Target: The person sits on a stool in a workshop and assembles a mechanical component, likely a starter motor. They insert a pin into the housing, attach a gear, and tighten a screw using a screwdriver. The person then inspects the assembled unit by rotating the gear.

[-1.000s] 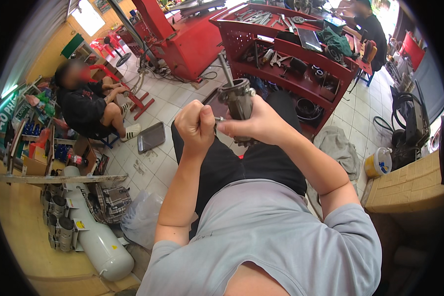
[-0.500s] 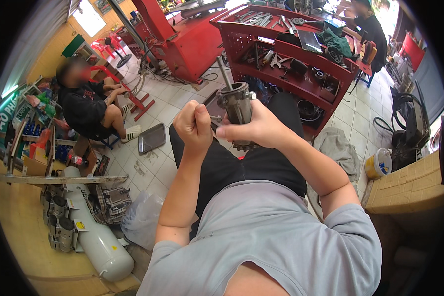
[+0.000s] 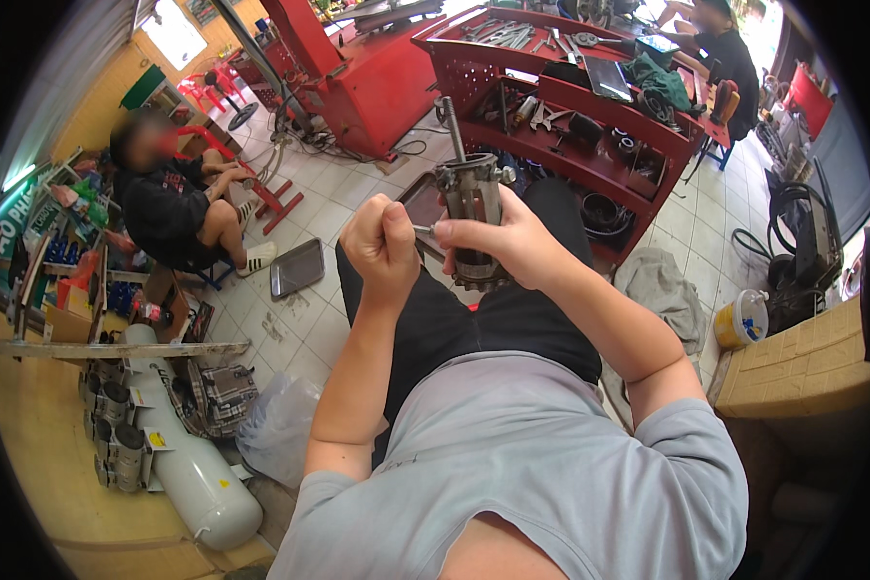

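Observation:
My right hand (image 3: 512, 240) is wrapped round a dark, greasy metal cylinder (image 3: 474, 201) with slots in its side, its thumb lying across the front. Out of the cylinder's upper end sticks a thin metal rod (image 3: 452, 126), tilted to the left. A small bolt-like knob shows at the upper right of its rim. Just left of the cylinder, my left hand (image 3: 382, 240) is closed in a fist. From it a short metal rod (image 3: 423, 230) points toward the right thumb; most of that piece is hidden in the fist. Both hands are above my lap.
Ahead stands a red tool cart (image 3: 561, 97) with wrenches and loose parts. A metal tray (image 3: 298, 269) lies on the tiled floor, near a seated person (image 3: 179, 198). Another person (image 3: 725, 63) sits at the far right. A white tank (image 3: 198, 474) lies at the left, a bucket (image 3: 741, 319) at the right.
The cylinder has turned in my right hand and shifted slightly right, and its top rod stands farther right and higher. My left fist has hardly moved.

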`<action>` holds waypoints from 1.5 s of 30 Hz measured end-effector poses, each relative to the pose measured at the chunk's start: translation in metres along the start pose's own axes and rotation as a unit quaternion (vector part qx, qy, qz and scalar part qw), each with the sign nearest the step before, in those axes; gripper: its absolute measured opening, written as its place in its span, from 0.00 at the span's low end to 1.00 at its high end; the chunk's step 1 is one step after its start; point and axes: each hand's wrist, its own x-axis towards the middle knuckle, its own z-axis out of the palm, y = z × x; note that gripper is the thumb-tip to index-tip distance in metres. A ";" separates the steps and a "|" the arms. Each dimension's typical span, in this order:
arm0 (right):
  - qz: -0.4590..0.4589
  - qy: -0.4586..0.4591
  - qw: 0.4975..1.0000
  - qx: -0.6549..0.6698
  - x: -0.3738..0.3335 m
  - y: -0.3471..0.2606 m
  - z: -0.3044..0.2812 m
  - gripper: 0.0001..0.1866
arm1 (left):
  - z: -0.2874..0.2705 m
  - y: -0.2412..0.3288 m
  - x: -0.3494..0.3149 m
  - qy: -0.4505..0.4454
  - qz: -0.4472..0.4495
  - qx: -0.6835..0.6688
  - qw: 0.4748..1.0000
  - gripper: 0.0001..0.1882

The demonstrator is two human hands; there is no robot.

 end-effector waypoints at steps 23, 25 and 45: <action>-0.011 0.014 0.999 0.037 -0.002 0.002 0.003 0.18 | 0.001 -0.003 -0.006 -0.001 -0.014 0.015 1.000 0.21; -0.023 0.022 0.999 0.018 -0.001 0.004 0.003 0.17 | 0.002 -0.002 -0.004 -0.011 -0.025 0.020 0.999 0.23; -0.039 0.031 0.992 -0.118 0.004 -0.005 -0.008 0.14 | -0.023 0.014 0.010 -0.297 -0.162 -0.073 0.938 0.09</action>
